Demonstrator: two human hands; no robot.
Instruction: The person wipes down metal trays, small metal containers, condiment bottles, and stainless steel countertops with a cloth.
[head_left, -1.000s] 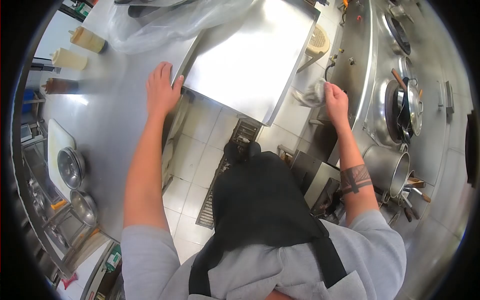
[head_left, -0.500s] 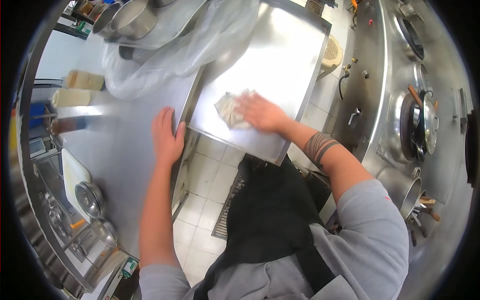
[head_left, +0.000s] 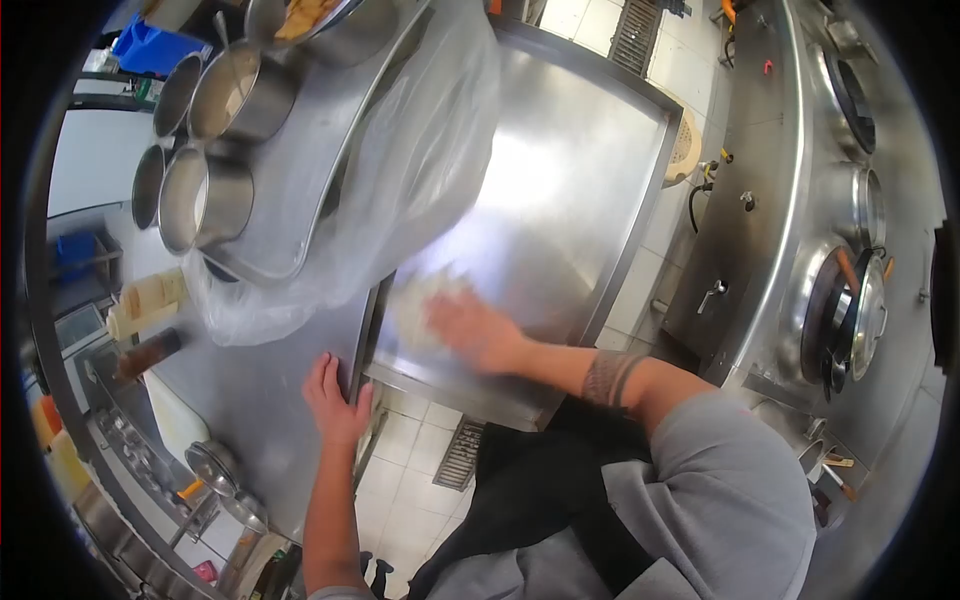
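My right hand (head_left: 478,328), smeared by motion, presses a pale crumpled cloth (head_left: 410,312) against the shiny steel tabletop (head_left: 580,210), near its left edge. The cloth is partly covered by the fingers. My left hand (head_left: 338,405) lies with fingers apart on the edge of the steel counter (head_left: 265,390) to the left, holding nothing. Just ahead of that hand, a clear plastic sheet (head_left: 410,170) drapes over the counter and the side of a metal tray (head_left: 300,225).
Several steel pots (head_left: 225,195) stand on the tray at upper left. Squeeze bottles (head_left: 150,300), a white board (head_left: 178,415) and metal bowls (head_left: 212,465) line the counter's far side. On the right runs a stove (head_left: 735,240) with pans (head_left: 865,330).
My right hand and the cloth have moved left across the tabletop. My view has shifted, so more of the pots and plastic shows. My left hand stays at the counter edge.
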